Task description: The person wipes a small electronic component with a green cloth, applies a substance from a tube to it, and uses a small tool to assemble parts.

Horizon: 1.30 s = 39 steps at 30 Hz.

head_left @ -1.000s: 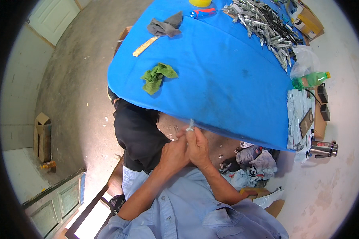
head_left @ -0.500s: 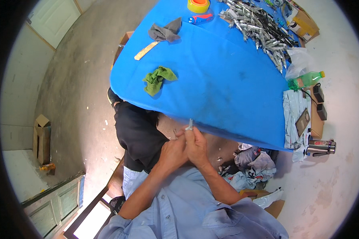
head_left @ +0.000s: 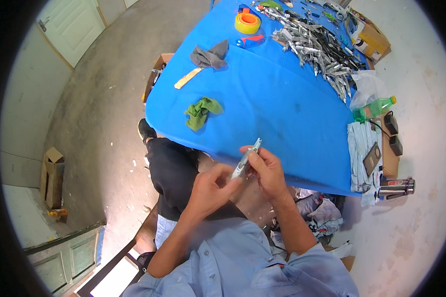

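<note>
Both my hands are in front of my chest, at the near edge of the blue-covered table. Between them is a slim silver metal piece, tilted with its narrow, notched tip up and to the right. My right hand grips its upper part between thumb and fingers. At the lower end, the thumb and fingers of my left hand pinch it. A crumpled green cloth lies on the table ahead. Farther off, a grey cloth touches a flat wooden stick.
A heap of slim silver and black pieces covers the far right. Near it are a yellow tape roll and a red-blue handled tool. A green bottle and a steel flask stand along the right edge.
The metal piece has come up and turned, so more of its length shows. My right hand has moved up and right, and my left hand has drawn apart from it.
</note>
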### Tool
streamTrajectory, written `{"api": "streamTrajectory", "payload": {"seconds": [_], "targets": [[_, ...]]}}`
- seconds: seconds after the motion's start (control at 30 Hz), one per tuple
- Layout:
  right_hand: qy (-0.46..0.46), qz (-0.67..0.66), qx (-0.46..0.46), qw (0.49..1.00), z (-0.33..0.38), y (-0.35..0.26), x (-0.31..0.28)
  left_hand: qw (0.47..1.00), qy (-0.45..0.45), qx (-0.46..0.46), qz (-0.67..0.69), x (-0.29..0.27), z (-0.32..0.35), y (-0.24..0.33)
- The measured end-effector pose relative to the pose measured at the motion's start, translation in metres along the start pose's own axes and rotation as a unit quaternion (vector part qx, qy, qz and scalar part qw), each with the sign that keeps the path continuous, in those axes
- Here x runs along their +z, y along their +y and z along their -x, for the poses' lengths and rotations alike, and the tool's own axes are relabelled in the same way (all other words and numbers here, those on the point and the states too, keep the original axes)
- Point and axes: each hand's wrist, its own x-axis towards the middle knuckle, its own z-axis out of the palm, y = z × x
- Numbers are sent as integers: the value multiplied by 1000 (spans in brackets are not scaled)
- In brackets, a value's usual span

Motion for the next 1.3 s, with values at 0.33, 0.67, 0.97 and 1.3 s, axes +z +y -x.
{"api": "streamTrajectory", "payload": {"seconds": [0.33, 0.67, 0.97, 1.3], "targets": [[29, -93, 40, 994, -68, -37, -11, 989, 74, -26, 129, -26, -24, -5], [-50, 5, 32, 998, -129, -55, -43, 982, 190, -8, -9, -50, -58, 0], [8, 91, -69, 993, -180, -52, -52, 884, 234, 149, -377, -63, -111, 18], [-34, 250, -214, 944, -176, -38, -46, 906, 239, 92, -336, -44, -138, -10]]}}
